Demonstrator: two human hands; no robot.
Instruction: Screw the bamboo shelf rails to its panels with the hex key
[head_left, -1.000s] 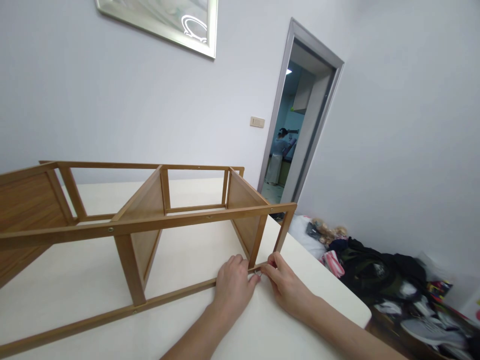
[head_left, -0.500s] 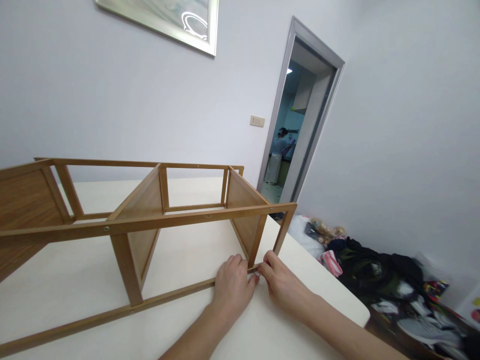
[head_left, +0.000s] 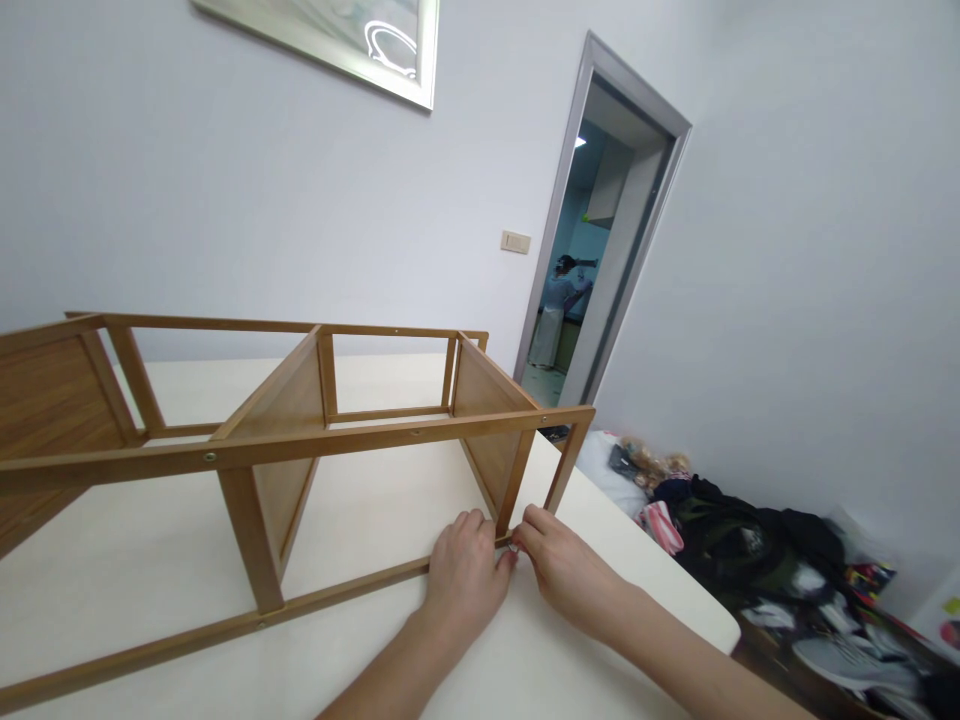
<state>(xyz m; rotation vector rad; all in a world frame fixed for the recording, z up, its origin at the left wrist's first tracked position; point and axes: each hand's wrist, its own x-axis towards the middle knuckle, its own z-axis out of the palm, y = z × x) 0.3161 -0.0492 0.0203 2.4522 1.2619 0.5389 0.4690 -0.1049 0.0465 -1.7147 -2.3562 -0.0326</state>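
Note:
A brown wooden shelf unit (head_left: 360, 437) lies on its side on the white table (head_left: 600, 640). Its slatless panels stand upright between the long rails. My left hand (head_left: 469, 570) is closed around the near lower rail, close to the right-end panel. Just right of it, my right hand (head_left: 559, 565) is closed in a pinch at the same rail, by the foot of that panel. A tiny shiny metal piece (head_left: 513, 547) shows at its fingertips; its kind is too small to tell. Screw heads sit in the upper rail.
Right of the table's rounded edge lies a pile of dark clothes and bags (head_left: 742, 540), with a grey shoe (head_left: 855, 665) below. A doorway (head_left: 592, 230) opens behind, where another person (head_left: 553, 310) stands. A framed picture (head_left: 330, 40) hangs on the wall.
The right hand's fingers have turned slightly down and to the left at the rail. My left hand and the shelf unit stay nearly the same.

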